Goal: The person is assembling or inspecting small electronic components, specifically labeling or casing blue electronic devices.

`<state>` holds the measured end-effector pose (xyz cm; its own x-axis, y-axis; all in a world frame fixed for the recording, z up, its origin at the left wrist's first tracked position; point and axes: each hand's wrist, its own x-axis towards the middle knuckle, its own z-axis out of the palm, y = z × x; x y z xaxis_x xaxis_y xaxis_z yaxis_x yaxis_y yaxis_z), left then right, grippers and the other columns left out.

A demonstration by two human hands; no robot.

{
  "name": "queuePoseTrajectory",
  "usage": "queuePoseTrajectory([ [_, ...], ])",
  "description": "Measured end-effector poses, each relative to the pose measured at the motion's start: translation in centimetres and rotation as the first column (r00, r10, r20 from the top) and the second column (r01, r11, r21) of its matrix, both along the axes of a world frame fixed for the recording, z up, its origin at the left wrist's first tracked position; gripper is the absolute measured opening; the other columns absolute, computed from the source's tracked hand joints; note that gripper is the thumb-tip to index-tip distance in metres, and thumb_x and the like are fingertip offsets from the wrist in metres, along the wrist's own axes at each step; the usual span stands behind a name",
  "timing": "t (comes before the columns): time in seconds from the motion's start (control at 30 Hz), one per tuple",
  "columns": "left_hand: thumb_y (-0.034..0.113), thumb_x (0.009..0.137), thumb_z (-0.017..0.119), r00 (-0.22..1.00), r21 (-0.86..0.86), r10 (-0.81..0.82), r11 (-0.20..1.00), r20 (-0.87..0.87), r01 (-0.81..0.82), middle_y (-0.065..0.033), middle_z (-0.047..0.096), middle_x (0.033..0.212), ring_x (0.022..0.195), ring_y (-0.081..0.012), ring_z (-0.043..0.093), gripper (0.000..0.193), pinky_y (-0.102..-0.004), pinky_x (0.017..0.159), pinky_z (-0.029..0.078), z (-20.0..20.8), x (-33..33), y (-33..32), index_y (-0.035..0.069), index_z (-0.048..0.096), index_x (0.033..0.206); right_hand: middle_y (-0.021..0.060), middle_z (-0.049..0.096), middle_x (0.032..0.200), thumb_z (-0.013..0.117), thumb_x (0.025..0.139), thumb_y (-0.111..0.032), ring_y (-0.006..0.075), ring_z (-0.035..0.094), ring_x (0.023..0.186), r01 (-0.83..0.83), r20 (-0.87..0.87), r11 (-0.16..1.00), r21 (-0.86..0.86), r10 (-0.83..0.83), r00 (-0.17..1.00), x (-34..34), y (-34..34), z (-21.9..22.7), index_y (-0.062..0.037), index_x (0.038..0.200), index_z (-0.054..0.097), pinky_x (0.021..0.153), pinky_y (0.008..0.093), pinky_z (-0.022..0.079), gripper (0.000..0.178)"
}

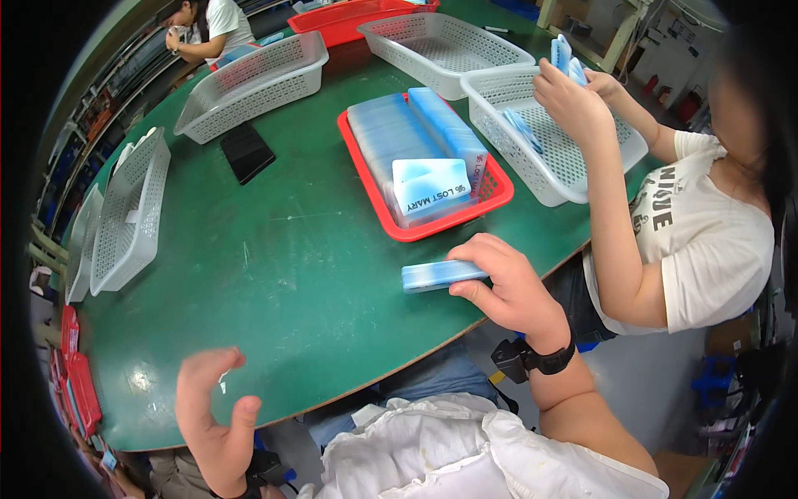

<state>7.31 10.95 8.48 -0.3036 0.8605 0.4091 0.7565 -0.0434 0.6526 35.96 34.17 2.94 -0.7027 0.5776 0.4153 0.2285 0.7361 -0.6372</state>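
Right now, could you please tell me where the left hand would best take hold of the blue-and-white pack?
Probably the left end of the blue-and-white pack, coming from the left: the right hand pinches the other end, this narrow end juts out free, and the left hand is open.

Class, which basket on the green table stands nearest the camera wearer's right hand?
The red basket packed with blue cards: it stands just beyond the right hand, while the pale baskets and the far red one lie farther off.
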Motion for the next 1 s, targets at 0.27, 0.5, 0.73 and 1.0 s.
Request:
queuePoseTrajectory([
  [0.27, 0.009, 0.08, 0.073, 0.891, 0.087, -0.385, 0.906, -0.239, 0.415, -0.0176, 0.063, 0.112, 0.102, -0.033, 0.062, 0.039, -0.0385, 0.089, 0.049, 5.1, 2.8, 14.4, -0.002, 0.063, 0.116, 0.0138, 0.059, 0.086, 0.072, 0.085, -0.017, 0.0308, 0.057, 0.08, -0.034, -0.163, 0.984, -0.177, 0.005, 0.987, 0.6, 1.3, -1.9, -0.0009, 0.104, 0.062, 0.072, 0.0384, 0.046, 0.027],
  [0.5, 0.014, 0.081, 0.074, 0.873, 0.068, -0.236, 0.954, -0.427, 0.291, -0.0142, 0.054, 0.126, 0.119, -0.0365, 0.048, 0.048, -0.0429, 0.106, 0.037, -0.4, 5.1, 23.6, 0.002, 0.058, 0.125, 0.0133, 0.061, 0.088, 0.073, 0.084, -0.015, 0.0313, 0.058, 0.08, -0.074, -0.165, 0.972, -0.224, 0.037, 0.986, 0.1, 1.2, -1.4, -0.0003, 0.102, 0.063, 0.072, 0.0384, 0.047, 0.026],
  [0.73, 0.015, 0.077, 0.077, 0.887, 0.044, -0.194, 0.971, -0.418, 0.233, -0.0079, 0.057, 0.109, 0.111, -0.031, 0.048, 0.027, -0.0484, 0.103, 0.03, -1.7, 6.3, 24.7, 0.01, 0.067, 0.101, 0.013, 0.062, 0.091, 0.073, 0.084, -0.017, 0.0321, 0.059, 0.083, -0.096, -0.124, 0.966, -0.241, 0.068, 0.99, 0.3, 1.5, -1.1, 0.0, 0.102, 0.063, 0.075, 0.039, 0.048, 0.027],
  [1.0, 0.01, 0.077, 0.076, 0.911, -0.031, -0.268, 0.962, -0.313, 0.272, -0.0025, 0.055, 0.093, 0.098, -0.0258, 0.049, 0.021, -0.0414, 0.095, 0.032, -1.6, 6.3, 24.5, 0.013, 0.069, 0.096, 0.013, 0.062, 0.092, 0.073, 0.084, -0.017, 0.0321, 0.059, 0.083, -0.1, -0.108, 0.962, -0.255, 0.074, 0.991, 0.1, 1.9, -1.1, 0.0008, 0.103, 0.062, 0.075, 0.0395, 0.047, 0.028],
])
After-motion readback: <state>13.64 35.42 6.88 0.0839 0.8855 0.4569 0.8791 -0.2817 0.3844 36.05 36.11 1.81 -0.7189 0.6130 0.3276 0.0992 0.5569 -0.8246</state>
